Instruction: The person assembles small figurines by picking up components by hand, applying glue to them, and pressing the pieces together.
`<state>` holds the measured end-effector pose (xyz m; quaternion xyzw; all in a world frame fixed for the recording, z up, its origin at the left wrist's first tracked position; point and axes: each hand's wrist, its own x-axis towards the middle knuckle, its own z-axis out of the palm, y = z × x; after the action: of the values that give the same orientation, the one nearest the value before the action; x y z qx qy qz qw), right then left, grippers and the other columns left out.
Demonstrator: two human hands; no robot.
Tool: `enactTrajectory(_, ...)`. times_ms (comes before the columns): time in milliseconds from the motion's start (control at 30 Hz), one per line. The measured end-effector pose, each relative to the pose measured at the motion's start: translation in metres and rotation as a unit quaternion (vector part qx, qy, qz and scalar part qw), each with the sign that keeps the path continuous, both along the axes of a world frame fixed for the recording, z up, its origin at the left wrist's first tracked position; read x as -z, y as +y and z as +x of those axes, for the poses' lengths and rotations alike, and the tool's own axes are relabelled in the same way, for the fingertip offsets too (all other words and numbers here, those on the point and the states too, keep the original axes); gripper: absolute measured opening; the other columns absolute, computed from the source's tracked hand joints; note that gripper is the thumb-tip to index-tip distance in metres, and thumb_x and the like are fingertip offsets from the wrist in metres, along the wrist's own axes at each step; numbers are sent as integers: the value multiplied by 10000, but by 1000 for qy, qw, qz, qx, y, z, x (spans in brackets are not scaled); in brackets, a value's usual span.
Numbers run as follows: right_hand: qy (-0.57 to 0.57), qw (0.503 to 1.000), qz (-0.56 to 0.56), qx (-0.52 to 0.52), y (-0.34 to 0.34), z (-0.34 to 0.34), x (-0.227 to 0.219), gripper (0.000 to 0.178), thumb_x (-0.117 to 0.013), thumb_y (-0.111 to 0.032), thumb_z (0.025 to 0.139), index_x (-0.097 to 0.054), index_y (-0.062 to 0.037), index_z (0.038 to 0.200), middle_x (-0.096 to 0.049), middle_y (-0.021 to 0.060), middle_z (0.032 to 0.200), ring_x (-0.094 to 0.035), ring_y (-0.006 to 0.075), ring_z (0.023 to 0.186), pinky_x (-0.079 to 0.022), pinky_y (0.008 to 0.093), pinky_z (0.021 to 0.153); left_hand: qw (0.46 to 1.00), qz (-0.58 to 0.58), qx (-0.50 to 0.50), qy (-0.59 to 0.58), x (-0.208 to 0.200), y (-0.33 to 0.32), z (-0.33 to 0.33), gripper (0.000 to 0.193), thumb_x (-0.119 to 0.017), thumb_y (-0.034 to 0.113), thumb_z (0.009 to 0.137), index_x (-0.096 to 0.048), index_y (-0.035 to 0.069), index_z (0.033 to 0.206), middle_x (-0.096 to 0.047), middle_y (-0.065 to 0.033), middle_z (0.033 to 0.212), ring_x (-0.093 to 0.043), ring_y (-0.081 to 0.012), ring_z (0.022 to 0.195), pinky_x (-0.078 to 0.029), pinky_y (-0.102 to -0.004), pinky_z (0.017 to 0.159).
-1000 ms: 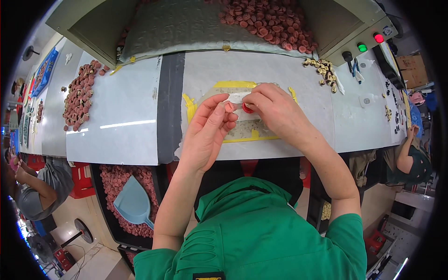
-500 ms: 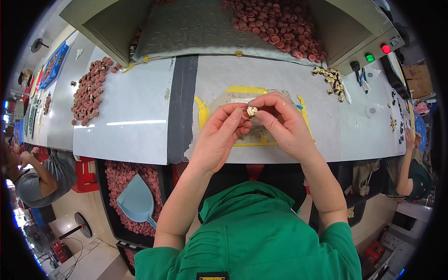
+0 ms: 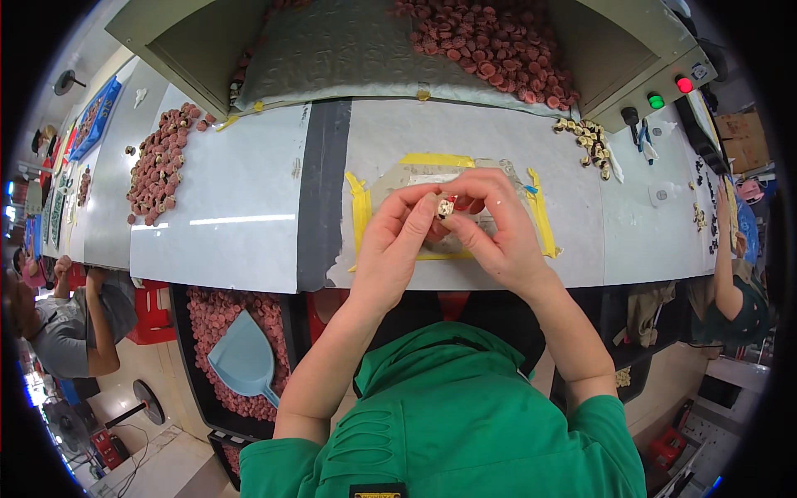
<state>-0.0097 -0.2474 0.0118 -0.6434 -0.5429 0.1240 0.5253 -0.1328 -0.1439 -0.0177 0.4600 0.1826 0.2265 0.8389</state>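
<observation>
Over the table's middle, my two hands meet around a small shiny gold-coloured piece (image 3: 446, 207) with a bit of red at its top. My left hand (image 3: 392, 242) pinches it between thumb and forefinger. From the other side, the thumb and curled fingers of my right hand (image 3: 503, 241) close on it as well. Part of the piece is hidden by the fingers. Beneath the hands lies a greyish work mat (image 3: 398, 176), edged with yellow tape (image 3: 363, 206).
Red-pink round pieces lie heaped left (image 3: 158, 166), in the machine opening (image 3: 498, 46), and in a black bin (image 3: 286, 332) with a blue scoop (image 3: 242, 355). Gold pieces (image 3: 594, 147) and pliers (image 3: 647, 143) lie right. Co-workers sit left (image 3: 70, 324) and right (image 3: 730, 282).
The gold piece has turned between my fingers, and red now shows at its top. My hands stay over the mat. The co-workers' arms have shifted.
</observation>
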Motion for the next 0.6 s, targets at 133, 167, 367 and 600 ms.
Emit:
enactTrajectory(133, 31, 997, -33, -63, -2, 9, -6, 257, -631, -77, 848, -574, -37, 1096, -552, 100, 1019, -542, 234, 950, -469, 327, 798, 1000, 9, 14, -2, -4, 0, -1, 364, -506, 223, 983, -434, 37, 1287, -608, -33, 947, -530, -67, 792, -450, -226, 732)
enactTrajectory(167, 3, 996, -36, -77, -3, 12, -6, 256, -643, -79, 837, -573, -38, 1080, -550, 104, 1014, -541, 244, 939, -466, 331, 795, 1000, 13, 19, 5, -5, 0, -1, 393, -503, 219, 984, -391, 45, 1318, -608, -36, 948, -535, -67, 798, -450, -224, 737)
enactTrajectory(367, -38, 994, -59, -88, -7, 15, -2, 260, -668, -80, 807, -559, -42, 1040, -553, 98, 1032, -541, 258, 952, -459, 337, 818, 999, 32, 37, 13, -11, -5, -1, 455, -538, 141, 957, -334, 49, 1353, -604, -57, 978, -566, -84, 842, -454, -224, 770)
enactTrajectory(600, -131, 986, -30, -100, -8, 15, -10, 299, -658, -52, 789, -578, -51, 1078, -566, 111, 980, -560, 267, 921, -467, 347, 783, 994, 69, 69, 45, -17, -5, -1, 469, -552, 129, 941, -340, 44, 1351, -596, -65, 1006, -570, -98, 878, -457, -242, 802)
